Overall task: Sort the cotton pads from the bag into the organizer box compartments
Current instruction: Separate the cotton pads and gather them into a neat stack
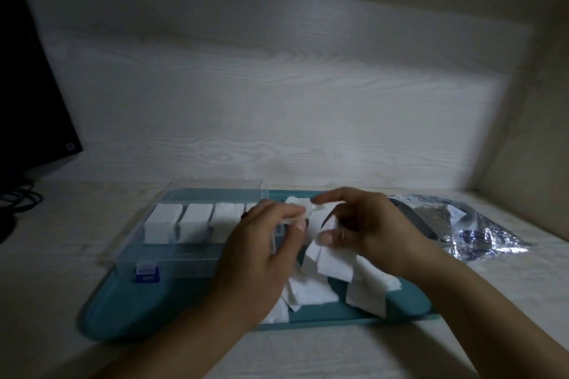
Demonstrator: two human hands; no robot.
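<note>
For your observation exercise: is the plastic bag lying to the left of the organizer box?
No: the crinkled plastic bag lies on the table to the right, past the person's right hand, while the organizer box sits left.

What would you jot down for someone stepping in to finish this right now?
Left hand and right hand both pinch cotton pads above the clear box.
The box sits open on a teal tray; three compartments on its left are already packed with pads.
Loose pads lie piled on the tray under the hands.
The crinkled bag lies to the right of the tray.
Left to do: put the held pads and the pile into the remaining compartments.
</note>
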